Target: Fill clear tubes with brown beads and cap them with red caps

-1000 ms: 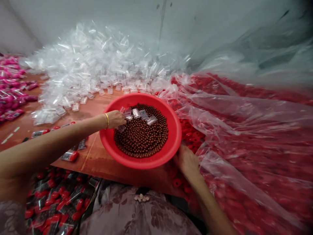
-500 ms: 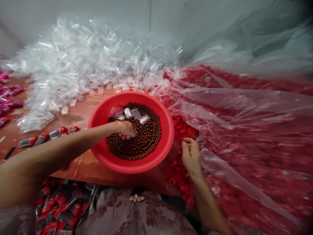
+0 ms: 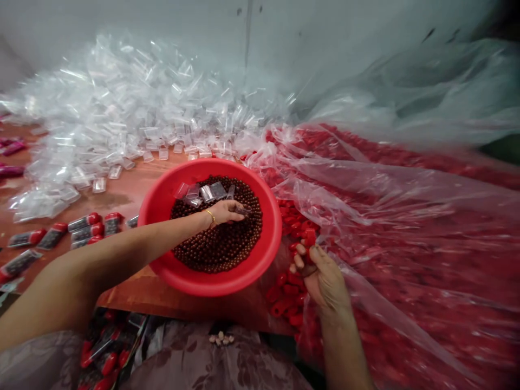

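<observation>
A red basin [image 3: 211, 287] holds many small brown beads [image 3: 215, 249], with several clear plastic containers [image 3: 206, 193] lying on them at the back. My left hand [image 3: 228, 212], with a gold bangle at the wrist, is over the beads at the basin's right half. Its fingers are closed round a small container with dark contents. To the right of the basin, my right hand [image 3: 320, 271] is palm up and pinches a red cap [image 3: 309, 236] between thumb and finger. Loose red caps [image 3: 290, 290] lie beside it.
Clear containers [image 3: 122, 108] are heaped along the back wall. Plastic sheeting [image 3: 398, 216] covers red caps on the right. Filled, red-capped containers [image 3: 52, 236] lie at the left, more [image 3: 108, 352] below the table edge. Pink items [image 3: 12, 147] sit far left.
My left hand has moved right and slightly up across the beads. My right hand has turned palm up, and a red cap now shows in its fingers. The camera view has shifted a little.
</observation>
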Demonstrator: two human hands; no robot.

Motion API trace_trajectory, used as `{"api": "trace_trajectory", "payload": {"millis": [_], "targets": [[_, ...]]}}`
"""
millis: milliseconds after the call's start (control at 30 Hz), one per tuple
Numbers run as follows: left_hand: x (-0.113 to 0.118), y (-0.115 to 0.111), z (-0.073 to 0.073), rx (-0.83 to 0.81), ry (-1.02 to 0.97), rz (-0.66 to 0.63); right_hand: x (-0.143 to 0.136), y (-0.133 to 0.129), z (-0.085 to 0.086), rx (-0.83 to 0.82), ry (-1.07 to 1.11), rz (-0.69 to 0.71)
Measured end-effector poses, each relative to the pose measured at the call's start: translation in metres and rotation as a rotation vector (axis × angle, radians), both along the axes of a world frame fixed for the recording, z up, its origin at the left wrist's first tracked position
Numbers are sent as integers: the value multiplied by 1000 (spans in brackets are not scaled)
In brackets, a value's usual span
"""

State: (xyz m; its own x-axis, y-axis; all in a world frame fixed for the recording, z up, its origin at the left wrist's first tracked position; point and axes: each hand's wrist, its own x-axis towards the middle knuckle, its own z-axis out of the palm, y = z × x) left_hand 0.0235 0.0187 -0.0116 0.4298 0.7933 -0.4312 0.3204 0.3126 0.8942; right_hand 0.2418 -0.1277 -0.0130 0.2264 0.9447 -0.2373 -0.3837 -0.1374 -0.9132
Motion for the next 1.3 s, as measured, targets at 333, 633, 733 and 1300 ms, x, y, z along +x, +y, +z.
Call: {"api": "trace_trajectory", "payload": {"millis": [333, 633, 733, 1300], "targets": [[-44, -32, 37, 58, -533, -184, -21, 16, 36, 192, -335, 159], [-43, -62, 46, 204, -480, -289, -71, 49, 60, 664, -1163, 297], [-44, -60, 45, 217, -500, -265, -79, 46, 57, 760, -1317, 272], [-43, -59, 47, 652, -95, -122, -93, 36, 46, 790, -1631, 159]]}}
